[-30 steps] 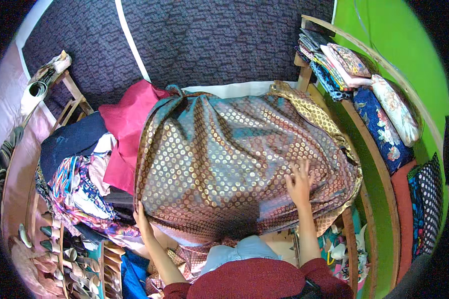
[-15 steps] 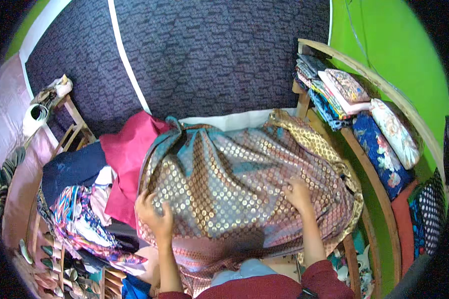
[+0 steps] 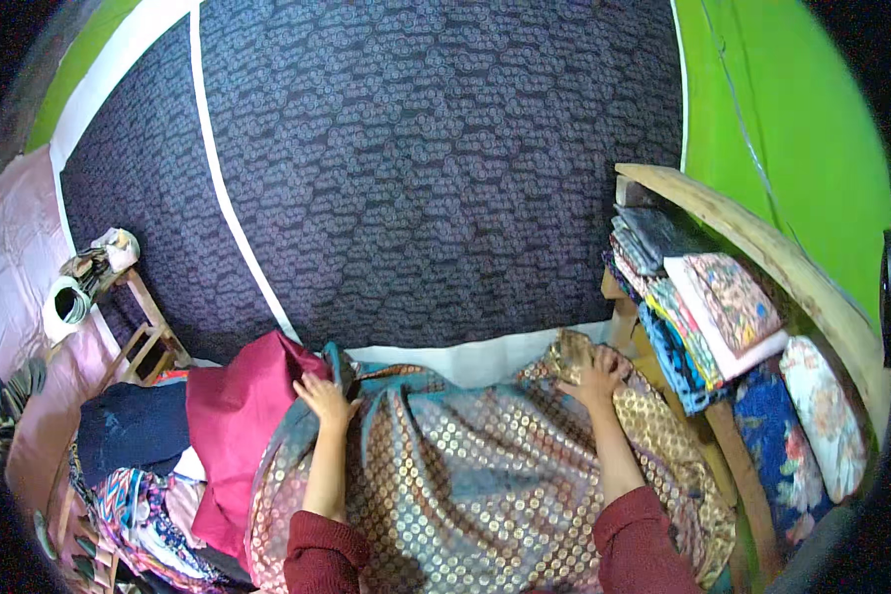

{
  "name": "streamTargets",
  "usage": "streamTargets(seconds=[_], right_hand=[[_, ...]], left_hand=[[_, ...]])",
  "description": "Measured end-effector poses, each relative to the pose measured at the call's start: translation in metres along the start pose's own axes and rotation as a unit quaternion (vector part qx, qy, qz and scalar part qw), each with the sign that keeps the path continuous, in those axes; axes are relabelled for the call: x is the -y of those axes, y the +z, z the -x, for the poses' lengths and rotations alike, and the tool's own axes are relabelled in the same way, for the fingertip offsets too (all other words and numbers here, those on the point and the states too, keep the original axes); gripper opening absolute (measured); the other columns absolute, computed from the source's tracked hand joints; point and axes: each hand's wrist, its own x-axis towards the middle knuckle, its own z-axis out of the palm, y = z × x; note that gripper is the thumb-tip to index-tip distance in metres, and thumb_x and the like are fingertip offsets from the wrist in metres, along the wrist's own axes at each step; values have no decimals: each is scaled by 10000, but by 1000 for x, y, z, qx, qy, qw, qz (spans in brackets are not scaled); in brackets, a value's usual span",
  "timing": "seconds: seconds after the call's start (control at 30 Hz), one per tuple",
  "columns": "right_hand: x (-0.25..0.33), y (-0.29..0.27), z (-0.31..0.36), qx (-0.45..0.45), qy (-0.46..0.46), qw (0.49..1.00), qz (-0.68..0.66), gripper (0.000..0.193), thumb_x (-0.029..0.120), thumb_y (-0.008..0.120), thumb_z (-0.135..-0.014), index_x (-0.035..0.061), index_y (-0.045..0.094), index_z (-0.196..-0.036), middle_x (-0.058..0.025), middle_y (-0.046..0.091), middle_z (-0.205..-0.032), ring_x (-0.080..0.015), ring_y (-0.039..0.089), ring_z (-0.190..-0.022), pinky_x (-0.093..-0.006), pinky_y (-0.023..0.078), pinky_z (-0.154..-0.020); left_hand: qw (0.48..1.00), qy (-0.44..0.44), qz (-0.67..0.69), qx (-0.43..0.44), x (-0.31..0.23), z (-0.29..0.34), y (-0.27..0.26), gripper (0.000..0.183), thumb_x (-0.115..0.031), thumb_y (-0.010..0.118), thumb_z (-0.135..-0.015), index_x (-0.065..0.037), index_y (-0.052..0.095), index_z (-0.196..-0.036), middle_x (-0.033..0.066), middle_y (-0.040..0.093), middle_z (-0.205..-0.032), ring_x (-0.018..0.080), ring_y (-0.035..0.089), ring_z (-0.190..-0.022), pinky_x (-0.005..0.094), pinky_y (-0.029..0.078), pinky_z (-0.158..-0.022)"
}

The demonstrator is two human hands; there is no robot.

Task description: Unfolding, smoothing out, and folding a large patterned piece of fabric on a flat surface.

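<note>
A large shiny cloth [image 3: 465, 465], teal and brown with gold dots, lies spread before me with soft folds. My left hand [image 3: 327, 401] is open, its fingers spread, at the cloth's far left corner beside a plain dark-red cloth [image 3: 233, 426]. At the far right corner, my right hand [image 3: 594, 381] rests with fingers apart on the bunched gold-patterned border [image 3: 569, 351]. Its fingertips are partly lost against the fabric. Both forearms, in dark-red sleeves, lie over the shiny cloth.
Folded clothes [image 3: 698, 297] are stacked on a wooden rack [image 3: 742, 228] at the right. To the left lie a navy garment [image 3: 134, 431] and a patterned heap [image 3: 144, 515]. A dark patterned wall covering [image 3: 436, 178] rises behind. Rolled items [image 3: 74, 302] sit at the left.
Both hands have moved from the cloth's near middle to its far corners, the left beside the dark-red cloth, the right onto the gold border. The view has tilted up toward the wall.
</note>
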Motion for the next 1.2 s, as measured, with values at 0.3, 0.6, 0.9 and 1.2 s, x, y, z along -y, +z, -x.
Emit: streamTargets(seconds=[0.3,0.6,0.9,1.2], right_hand=[[-75,52,-51,-128,68,984,-106,493,493,543,-711,78,573,-974,-180,584,-929,-340,542,-889,-404,416,-779],[-161,52,-83,-92,111,967,-208,413,383,418,-795,11,596,-792,-197,586,-781,-362,558,-733,-423,432,-680],[-196,13,-20,-65,105,971,-203,329,305,463,-768,10,584,-850,-195,563,-878,-348,536,-814,-401,416,-730],[-214,-27,25,-42,102,975,-195,282,228,509,-742,9,573,-909,-194,541,-976,-334,514,-895,-380,400,-781]], left_hand=[[954,-117,274,29,23,-34,31,230,-231,457,-772,-31,515,-870,164,599,-818,298,584,-763,413,294,-898],[414,-195,883,105,79,-28,-44,221,-205,452,-796,-94,567,-948,34,600,-816,135,570,-651,238,457,-550],[393,-236,888,-31,184,144,-80,357,-171,454,-786,-28,502,-1110,97,524,-1103,211,492,-1017,319,368,-894],[671,-262,692,38,226,246,-41,409,-114,567,-705,57,468,-1063,104,544,-980,154,499,-817,282,394,-737]])
